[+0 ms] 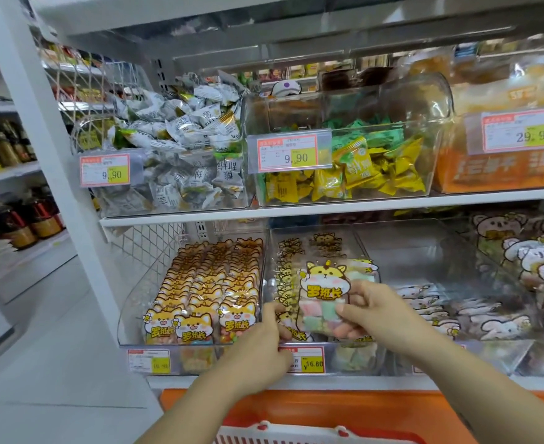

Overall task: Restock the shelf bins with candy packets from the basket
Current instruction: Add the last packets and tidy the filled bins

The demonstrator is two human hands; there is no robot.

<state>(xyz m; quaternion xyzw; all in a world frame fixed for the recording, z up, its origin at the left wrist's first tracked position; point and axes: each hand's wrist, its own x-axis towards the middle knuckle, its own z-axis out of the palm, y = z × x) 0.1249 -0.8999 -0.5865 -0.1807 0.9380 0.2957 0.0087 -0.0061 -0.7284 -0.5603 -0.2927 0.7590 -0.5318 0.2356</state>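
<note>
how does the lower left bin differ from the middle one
The left bin holds three full rows of orange packets; the middle bin is partly filled with yellow packets. The right hand holds a packet at the middle bin; no hand is in the left bin. Both are clear.

Aisle shelving at left: dark bottles (24, 221) with red and gold labels, more bottles (6, 149) one shelf higher. White upright post (30, 100) just right of them. Orange panel (344, 408) below lowest shelf edge.
</note>
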